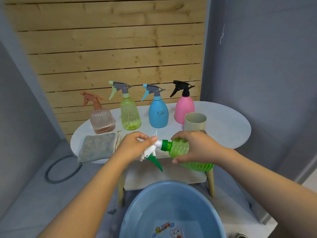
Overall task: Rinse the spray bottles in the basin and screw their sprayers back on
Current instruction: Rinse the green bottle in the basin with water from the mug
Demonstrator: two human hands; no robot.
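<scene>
My right hand (192, 146) grips a green ribbed spray bottle (181, 149), tipped on its side with the neck pointing left, above the table's front edge. My left hand (135, 143) holds its white sprayer head (151, 150), whose green trigger hangs down; the head's green collar sits at the bottle's neck. A blue basin (147, 203) with water stands on the floor below. On the white oval table (223, 127) stand several bottles with sprayers on: a clear peach one (102, 120), a yellow-green one (129, 114), a blue one (157, 114) and a pink one (184, 107).
A beige cup (195, 121) stands just behind my right hand. A grey cloth (97, 146) lies folded at the table's left front. A grey hose ring (60, 170) lies on the floor at left. A wooden slat wall backs the table.
</scene>
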